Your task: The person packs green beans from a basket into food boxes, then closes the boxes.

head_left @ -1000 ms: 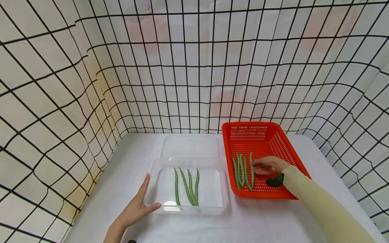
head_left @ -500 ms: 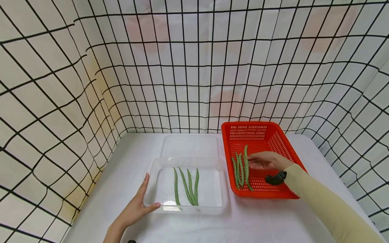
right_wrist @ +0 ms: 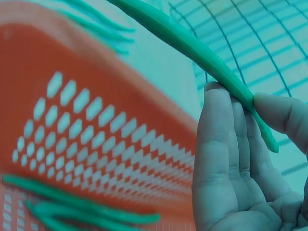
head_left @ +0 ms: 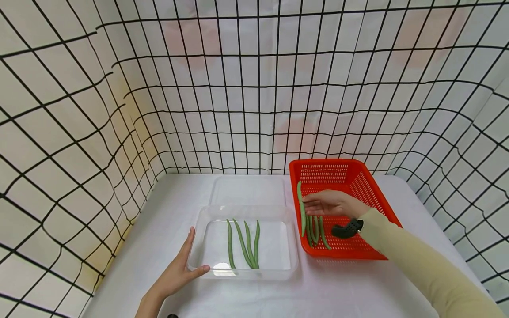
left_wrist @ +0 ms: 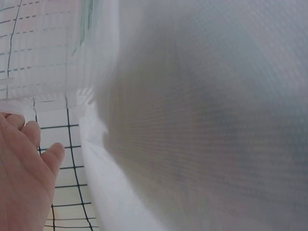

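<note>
My right hand pinches a green bean between thumb and fingertips, over the left wall of the red basket. The right wrist view shows that bean lifted above the basket rim, with the thumb pressing one end. Below the hand, several more green beans lie inside the basket. My left hand rests at the left front corner of a clear plastic container, fingers extended along its side and thumb at the front rim. Several green beans lie in it, roughly lengthwise.
Behind the container, a flat clear lid lies on the white-covered table. A black wire grid backed with white cloth stands around the back and both sides. The basket stands just right of the container.
My right hand has picked up a bean from the basket and carried it left to the basket's left wall. The left hand and the container have stayed put.
</note>
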Demonstrator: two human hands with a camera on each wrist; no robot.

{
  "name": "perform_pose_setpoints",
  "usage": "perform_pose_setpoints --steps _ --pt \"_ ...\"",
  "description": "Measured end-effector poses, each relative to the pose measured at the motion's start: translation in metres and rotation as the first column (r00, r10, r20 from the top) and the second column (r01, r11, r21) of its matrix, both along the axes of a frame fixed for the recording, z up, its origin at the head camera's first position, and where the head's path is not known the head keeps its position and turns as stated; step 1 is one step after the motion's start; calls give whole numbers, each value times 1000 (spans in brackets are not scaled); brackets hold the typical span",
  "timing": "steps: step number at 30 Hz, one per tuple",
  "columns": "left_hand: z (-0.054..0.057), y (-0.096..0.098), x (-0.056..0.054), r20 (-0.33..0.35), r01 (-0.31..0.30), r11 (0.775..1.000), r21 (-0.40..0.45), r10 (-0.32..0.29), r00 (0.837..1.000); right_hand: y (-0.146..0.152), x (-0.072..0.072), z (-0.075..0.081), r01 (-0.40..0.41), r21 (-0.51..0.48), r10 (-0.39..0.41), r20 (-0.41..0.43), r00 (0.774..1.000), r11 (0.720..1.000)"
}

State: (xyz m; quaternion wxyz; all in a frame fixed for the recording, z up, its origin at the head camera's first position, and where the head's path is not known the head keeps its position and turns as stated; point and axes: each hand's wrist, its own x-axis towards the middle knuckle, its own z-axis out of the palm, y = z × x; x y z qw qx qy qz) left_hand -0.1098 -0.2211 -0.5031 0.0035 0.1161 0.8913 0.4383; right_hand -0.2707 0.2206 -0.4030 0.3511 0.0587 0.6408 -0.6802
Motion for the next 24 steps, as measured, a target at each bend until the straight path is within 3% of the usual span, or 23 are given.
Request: perform_pose_setpoints --steps 8,14,24 --pt "1 0 1 -2 -2 1000 -1 2 1000 -37 6 2 -20 13 20 9 1000 1000" --pt "-1 0 0 2 -3 1000 -1 3 1000 -66 10 -6 -80 26 79 11 997 996" --pt "-3 -1 0 1 -4 1000 -3 4 1000 -105 20 -20 -108 20 107 48 993 994"
